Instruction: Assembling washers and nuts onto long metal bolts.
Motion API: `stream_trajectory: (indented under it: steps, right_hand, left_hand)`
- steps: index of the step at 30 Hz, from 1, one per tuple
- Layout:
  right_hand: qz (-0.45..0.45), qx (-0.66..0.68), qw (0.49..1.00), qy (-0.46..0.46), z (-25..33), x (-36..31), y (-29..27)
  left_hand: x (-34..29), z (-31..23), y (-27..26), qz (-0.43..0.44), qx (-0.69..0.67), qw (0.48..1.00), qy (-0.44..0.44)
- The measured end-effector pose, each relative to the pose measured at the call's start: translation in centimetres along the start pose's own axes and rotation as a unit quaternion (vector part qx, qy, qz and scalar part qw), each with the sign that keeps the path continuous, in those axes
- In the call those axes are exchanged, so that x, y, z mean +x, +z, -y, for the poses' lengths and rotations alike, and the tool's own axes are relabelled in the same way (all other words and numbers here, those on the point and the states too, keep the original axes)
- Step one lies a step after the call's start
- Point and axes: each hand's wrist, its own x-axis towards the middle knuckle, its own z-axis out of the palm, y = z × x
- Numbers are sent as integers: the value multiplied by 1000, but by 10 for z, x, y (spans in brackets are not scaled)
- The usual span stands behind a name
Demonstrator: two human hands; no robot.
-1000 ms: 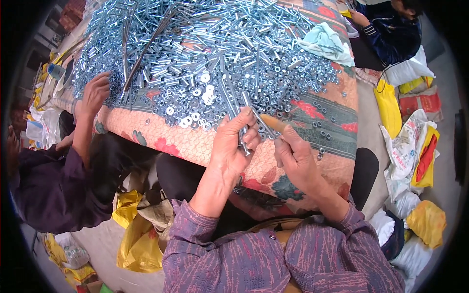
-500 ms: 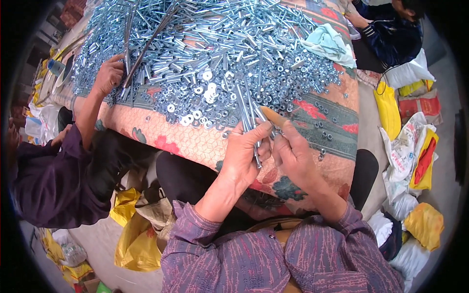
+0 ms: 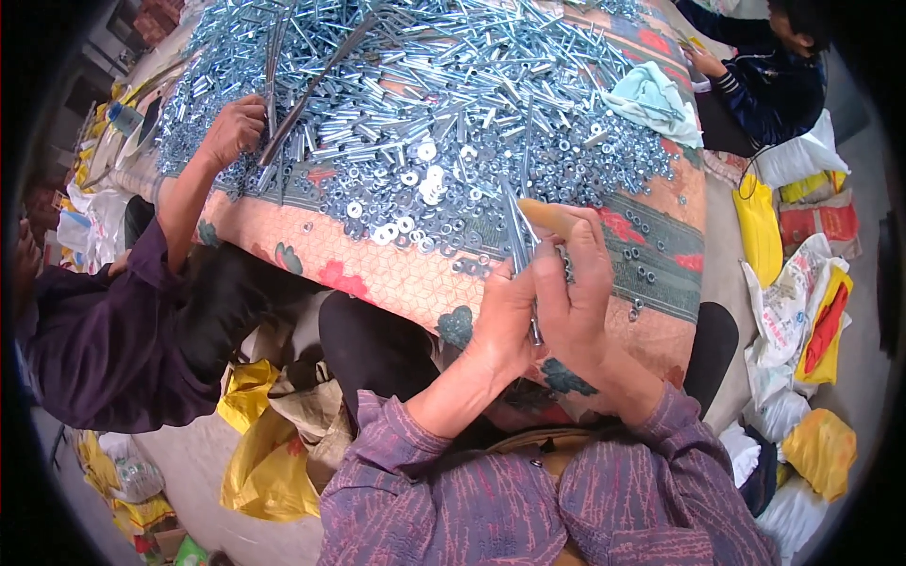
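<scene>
Several long silvery bolts (image 3: 518,231) stand in a tilted bundle in my left hand (image 3: 500,321), its fingers wrapped round them. Pressed close against that bundle is my right hand (image 3: 576,297), with its fingers bent together; whatever they pinch is mostly hidden. A tan finger cover (image 3: 549,218) sits on its index finger. Both hands are over the near edge of a flower-patterned cloth (image 3: 354,255). Just beyond them lie loose washers (image 3: 385,233) and nuts, with a large heap of bolts and metal sleeves (image 3: 444,71) behind.
At the left, a co-worker's hand (image 3: 234,130) holds long bolts upright at the heap. Another person (image 3: 769,90) sits at the far right. A pale blue cloth (image 3: 651,102) lies on the heap's right side. Yellow and white sacks (image 3: 274,472) cover parts of the floor.
My hands have drawn together, the right now covering part of the left. The bolt bundle has turned more upright. The whole view has shifted slightly.
</scene>
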Motion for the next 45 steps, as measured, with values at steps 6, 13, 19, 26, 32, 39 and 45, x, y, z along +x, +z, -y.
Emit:
stream_trajectory:
  steps: [6,13,19,26,32,39,45]
  right_hand:
    - [75,90,980,161,-17,9,-8]
    - [150,-281,946,-53,-57,19,11]
    - [211,-310,926,-50,-53,29,15]
    - [182,-370,908,-69,-58,32,28]
    - [193,-374,904,-78,-57,35,24]
    - [285,-283,914,-57,-63,42,8]
    - [232,-82,969,28,-44,53,-17]
  left_hand:
    - [14,-36,-39,25,1,1000,11]
    - [68,-115,-20,22,210,962,172]
    - [141,-135,-18,-188,805,353,439]
    - [142,-144,-6,-186,835,350,382]
    - [89,-154,-22,-68,510,826,228]
    - [54,-109,-56,126,58,987,87]
    - [56,-101,-66,165,20,984,64]
